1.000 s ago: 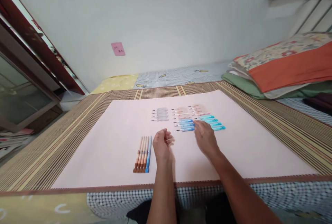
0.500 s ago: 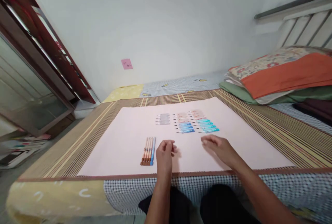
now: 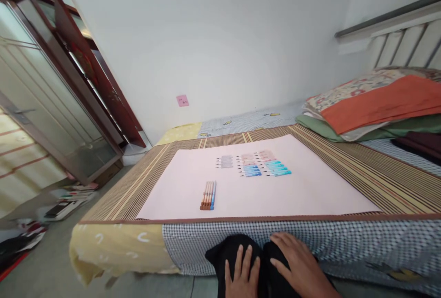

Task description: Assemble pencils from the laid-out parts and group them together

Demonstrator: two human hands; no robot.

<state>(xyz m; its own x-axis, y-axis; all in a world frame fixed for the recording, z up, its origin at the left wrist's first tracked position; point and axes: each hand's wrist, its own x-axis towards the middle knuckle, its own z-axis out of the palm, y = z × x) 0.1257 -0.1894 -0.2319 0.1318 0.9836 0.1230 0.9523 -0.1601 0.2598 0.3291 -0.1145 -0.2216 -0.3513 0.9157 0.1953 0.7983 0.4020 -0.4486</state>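
My left hand (image 3: 242,272) lies flat on one black-clad knee, fingers spread and holding nothing. On the other knee rests my right hand (image 3: 296,261), also open, with its thumb apart from the fingers. Beyond them a pale pink sheet (image 3: 310,192) covers part of the bed. Toward its left side several capped pens (image 3: 208,195), brown-and-cream ones plus a blue one, lie side by side. Farther back are groups of slim pointed pens or pencils: grey ones (image 3: 226,161), blue ones (image 3: 251,170), teal ones (image 3: 278,168) and pale brownish ones (image 3: 265,155).
A striped mat (image 3: 134,183) lies under the sheet. Folded bedding with an orange band (image 3: 375,102) is stacked at the back right. A pink note (image 3: 182,100) is stuck to the wall. A glazed door (image 3: 69,100) stands at the left.
Both hands have come back from above the sheet, down onto the knees, and their fingers have spread. The view has turned left. The pens keep their arrangement.
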